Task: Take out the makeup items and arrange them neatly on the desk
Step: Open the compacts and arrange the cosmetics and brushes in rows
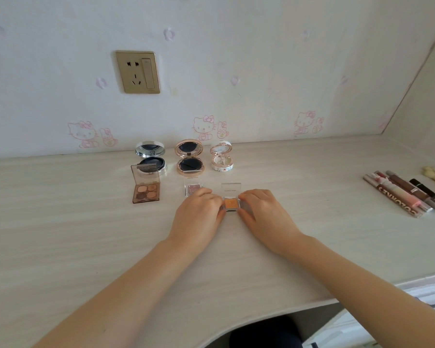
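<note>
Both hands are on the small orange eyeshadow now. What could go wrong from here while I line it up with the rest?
1. The left hand partly hides the pink glitter eyeshadow beside it; shifting left may knock that out of line.
2. The orange eyeshadow, pinched between the left and the right hand, has its clear lid standing open; an uneven grip could tip it or smudge the pan.
3. Pushed back too far, it may bump the white compact behind.

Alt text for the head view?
Left hand and right hand grip an open orange eyeshadow on a desk. To its left: pink glitter eyeshadow, four-pan palette; behind: open silver compact, rose-gold compact, white compact. Lip glosses lie far right.
</note>
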Action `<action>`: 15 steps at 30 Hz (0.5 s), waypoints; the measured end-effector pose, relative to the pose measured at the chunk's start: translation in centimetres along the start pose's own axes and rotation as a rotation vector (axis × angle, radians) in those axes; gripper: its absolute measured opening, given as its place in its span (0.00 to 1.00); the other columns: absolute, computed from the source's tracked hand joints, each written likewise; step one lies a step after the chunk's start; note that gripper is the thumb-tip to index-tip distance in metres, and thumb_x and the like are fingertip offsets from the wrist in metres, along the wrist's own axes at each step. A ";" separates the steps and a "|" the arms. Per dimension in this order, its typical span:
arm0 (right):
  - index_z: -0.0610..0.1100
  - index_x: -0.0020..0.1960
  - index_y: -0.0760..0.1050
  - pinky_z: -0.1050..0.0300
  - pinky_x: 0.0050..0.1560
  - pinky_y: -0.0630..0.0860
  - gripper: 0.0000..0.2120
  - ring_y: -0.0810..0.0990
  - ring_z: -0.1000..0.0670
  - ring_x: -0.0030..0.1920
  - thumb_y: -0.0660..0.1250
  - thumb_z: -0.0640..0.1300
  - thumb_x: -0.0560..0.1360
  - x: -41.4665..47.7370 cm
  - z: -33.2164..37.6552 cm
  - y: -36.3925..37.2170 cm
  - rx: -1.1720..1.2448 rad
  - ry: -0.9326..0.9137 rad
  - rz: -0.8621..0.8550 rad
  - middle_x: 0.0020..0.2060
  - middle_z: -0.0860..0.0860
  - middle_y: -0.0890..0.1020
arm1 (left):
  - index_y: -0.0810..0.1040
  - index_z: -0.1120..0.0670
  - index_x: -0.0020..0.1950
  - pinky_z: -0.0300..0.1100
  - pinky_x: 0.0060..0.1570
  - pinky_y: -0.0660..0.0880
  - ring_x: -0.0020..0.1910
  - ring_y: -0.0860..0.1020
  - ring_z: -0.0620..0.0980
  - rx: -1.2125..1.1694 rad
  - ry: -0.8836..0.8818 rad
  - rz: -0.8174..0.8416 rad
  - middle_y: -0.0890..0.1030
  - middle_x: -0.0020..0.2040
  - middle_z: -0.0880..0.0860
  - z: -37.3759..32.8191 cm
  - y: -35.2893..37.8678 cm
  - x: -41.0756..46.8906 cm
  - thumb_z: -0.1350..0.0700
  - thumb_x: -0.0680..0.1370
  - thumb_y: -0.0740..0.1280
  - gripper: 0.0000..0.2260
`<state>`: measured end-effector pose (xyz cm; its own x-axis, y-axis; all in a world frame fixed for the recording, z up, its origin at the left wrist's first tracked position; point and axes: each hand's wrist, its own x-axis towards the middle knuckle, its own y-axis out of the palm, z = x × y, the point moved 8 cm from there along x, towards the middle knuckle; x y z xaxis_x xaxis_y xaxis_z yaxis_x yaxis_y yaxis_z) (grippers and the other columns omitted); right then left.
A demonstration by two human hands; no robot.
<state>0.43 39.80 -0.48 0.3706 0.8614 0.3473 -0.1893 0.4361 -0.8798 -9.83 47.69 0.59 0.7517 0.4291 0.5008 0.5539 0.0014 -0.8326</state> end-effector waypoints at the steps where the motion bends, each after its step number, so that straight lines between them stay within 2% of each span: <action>1: 0.40 0.59 0.76 0.55 0.60 0.68 0.13 0.72 0.42 0.60 0.63 0.43 0.78 0.5 0.0 0.1 -0.003 0.002 0.001 0.57 0.46 0.79 | 0.83 0.55 0.45 0.47 0.46 0.77 0.53 0.77 0.52 0.008 -0.006 -0.003 0.84 0.43 0.49 0.4 0.2 0.3 0.57 0.74 0.70 0.04; 4: 0.40 0.59 0.77 0.49 0.59 0.72 0.12 0.73 0.41 0.60 0.63 0.44 0.78 1.9 -0.2 0.5 -0.023 0.007 -0.014 0.56 0.45 0.80 | 0.83 0.56 0.48 0.47 0.53 0.75 0.59 0.76 0.53 0.041 -0.025 -0.006 0.85 0.46 0.49 1.2 1.0 1.0 0.56 0.76 0.68 0.06; 6: 0.40 0.58 0.77 0.47 0.57 0.74 0.12 0.74 0.40 0.58 0.63 0.43 0.78 2.5 -0.3 0.7 -0.035 0.011 -0.024 0.54 0.45 0.80 | 0.84 0.56 0.47 0.48 0.53 0.74 0.59 0.77 0.54 0.077 -0.029 -0.020 0.85 0.45 0.50 1.4 1.2 1.4 0.56 0.75 0.69 0.05; 11: 0.40 0.58 0.78 0.49 0.55 0.74 0.12 0.74 0.41 0.58 0.62 0.44 0.78 3.6 -0.6 0.8 -0.060 0.015 -0.033 0.54 0.45 0.80 | 0.83 0.55 0.38 0.43 0.45 0.76 0.49 0.80 0.53 0.145 -0.009 -0.061 0.83 0.35 0.48 1.6 1.2 2.5 0.57 0.68 0.76 0.03; 15: 0.42 0.59 0.77 0.50 0.55 0.72 0.13 0.73 0.42 0.59 0.61 0.45 0.79 4.1 -0.8 1.0 -0.090 0.020 -0.020 0.55 0.46 0.79 | 0.83 0.54 0.36 0.41 0.42 0.76 0.45 0.80 0.52 0.176 -0.006 -0.053 0.82 0.33 0.47 1.7 1.4 3.2 0.58 0.65 0.78 0.05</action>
<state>2.49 43.52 -0.18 0.3913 0.8473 0.3592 -0.0997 0.4271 -0.8987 -7.29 50.59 0.63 0.7204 0.4296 0.5445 0.5215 0.1820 -0.8336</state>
